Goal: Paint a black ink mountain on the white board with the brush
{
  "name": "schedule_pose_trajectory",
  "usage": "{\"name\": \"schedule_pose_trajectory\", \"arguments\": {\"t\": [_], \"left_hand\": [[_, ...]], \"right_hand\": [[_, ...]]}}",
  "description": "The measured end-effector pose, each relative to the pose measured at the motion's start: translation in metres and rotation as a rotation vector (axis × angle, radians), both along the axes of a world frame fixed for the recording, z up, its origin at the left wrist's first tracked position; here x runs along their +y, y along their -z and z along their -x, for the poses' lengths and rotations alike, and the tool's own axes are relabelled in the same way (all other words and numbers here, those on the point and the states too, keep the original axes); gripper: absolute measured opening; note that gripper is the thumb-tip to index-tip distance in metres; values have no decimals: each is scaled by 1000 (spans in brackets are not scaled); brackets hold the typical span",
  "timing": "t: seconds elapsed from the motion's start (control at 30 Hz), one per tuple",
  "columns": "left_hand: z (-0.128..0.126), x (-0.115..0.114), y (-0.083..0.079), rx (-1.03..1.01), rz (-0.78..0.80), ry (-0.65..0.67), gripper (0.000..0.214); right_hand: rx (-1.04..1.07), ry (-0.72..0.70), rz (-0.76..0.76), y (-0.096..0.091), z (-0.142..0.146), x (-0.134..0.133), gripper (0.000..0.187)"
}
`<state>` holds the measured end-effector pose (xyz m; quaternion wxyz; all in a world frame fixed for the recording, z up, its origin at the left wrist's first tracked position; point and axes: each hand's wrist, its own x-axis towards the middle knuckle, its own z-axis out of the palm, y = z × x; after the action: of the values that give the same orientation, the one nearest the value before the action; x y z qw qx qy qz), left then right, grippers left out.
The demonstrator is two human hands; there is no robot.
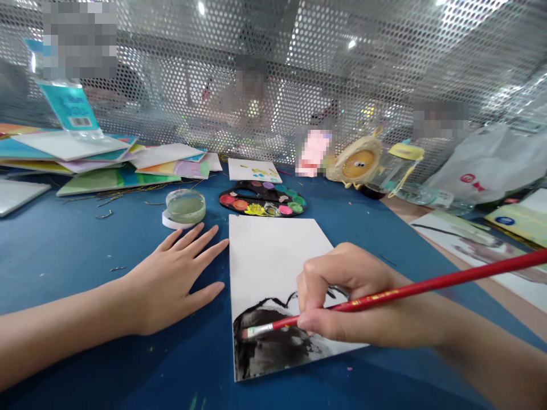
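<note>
A white canvas board (273,250) lies on the blue table (64,245), its lower part covered in black paint (269,341). My right hand (359,296) is closed on a red paintbrush (410,289), whose bristle tip touches the black area at the board's lower left. My left hand (175,279) lies flat and open on the table just left of the board, fingers spread, holding nothing.
A paint palette (262,199) with several colours and a small cup of cloudy water (185,206) sit beyond the board. Stacked painted boards (106,162) fill the back left. A yellow toy (358,164), a glass jar (401,171) and a plastic bag (487,165) stand at right. Perforated metal screen (299,74) behind.
</note>
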<state>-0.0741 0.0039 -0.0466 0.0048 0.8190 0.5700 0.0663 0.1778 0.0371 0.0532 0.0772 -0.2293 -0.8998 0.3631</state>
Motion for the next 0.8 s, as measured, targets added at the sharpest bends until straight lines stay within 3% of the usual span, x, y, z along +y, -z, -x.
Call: {"name": "schedule_pose_trajectory", "arguments": {"t": [0.13,0.27,0.4,0.5,0.67,0.8], "left_hand": [[1,0,1,-11,7,10,64],[1,1,2,-6,22,-15,65],[0,1,0,13,28,-31,66],[-1,1,-2,14,36,-34,66],[-1,0,-3,11,45,-38,67],[-1,1,-2,9,39,-36,66]], "right_hand": [[-114,3,-45,-4,0,-1,23],[-242,-17,-197,-18,-8,-4,24],[-218,-2,-307,-26,-13,-11,26],[-139,-25,-264,-22,-6,-17,26],[-216,-72,-141,-16,5,-20,21],[-300,-35,-230,-23,-5,-17,24]]}}
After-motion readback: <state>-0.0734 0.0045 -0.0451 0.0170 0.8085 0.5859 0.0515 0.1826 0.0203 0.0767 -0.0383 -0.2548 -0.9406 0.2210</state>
